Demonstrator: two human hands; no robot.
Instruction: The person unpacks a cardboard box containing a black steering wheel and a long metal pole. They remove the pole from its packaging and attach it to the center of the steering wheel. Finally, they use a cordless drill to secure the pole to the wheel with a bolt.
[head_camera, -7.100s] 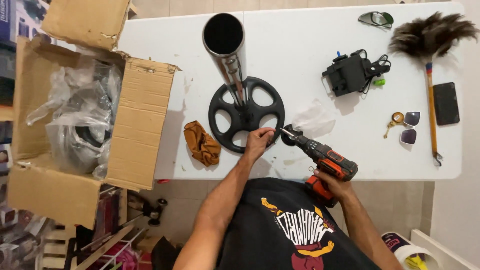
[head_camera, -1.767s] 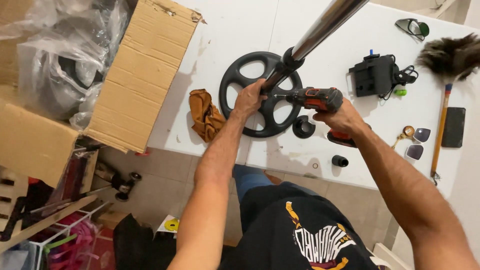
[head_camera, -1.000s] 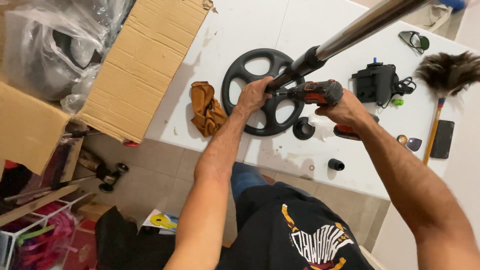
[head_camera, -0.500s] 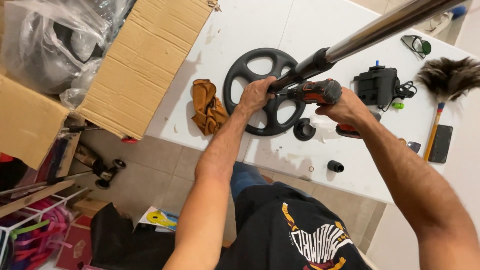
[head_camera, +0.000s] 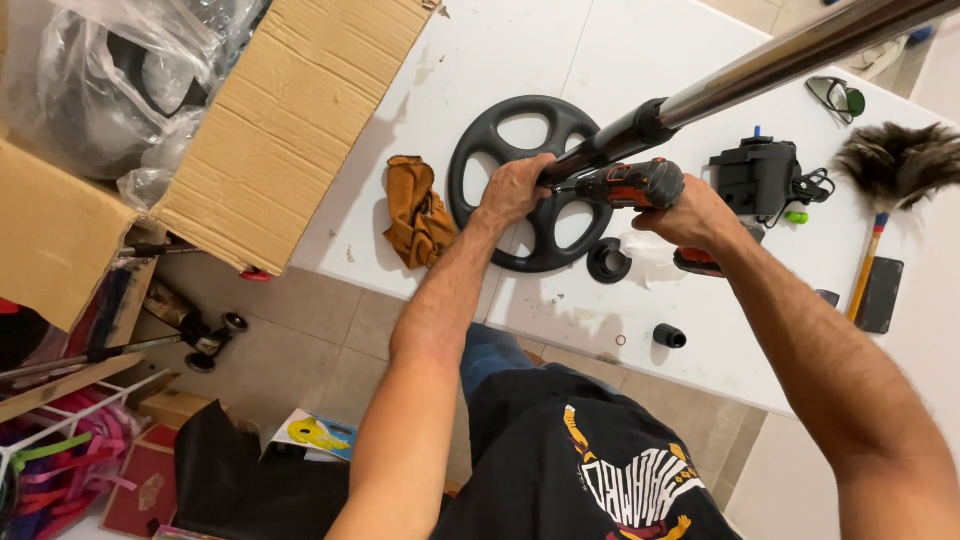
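While our left hand (head_camera: 513, 190) clamps the black collar where the metal pole (head_camera: 760, 68) meets the round base (head_camera: 530, 183) on the white table (head_camera: 640, 40), our right hand (head_camera: 690, 212) grips the cordless drill (head_camera: 625, 185), its nose at that joint. Risk: bit skidding toward our fingers if the pole tilts or the base slides.

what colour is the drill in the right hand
Orange and black, seen best in the head view: the drill sits in the right hand.
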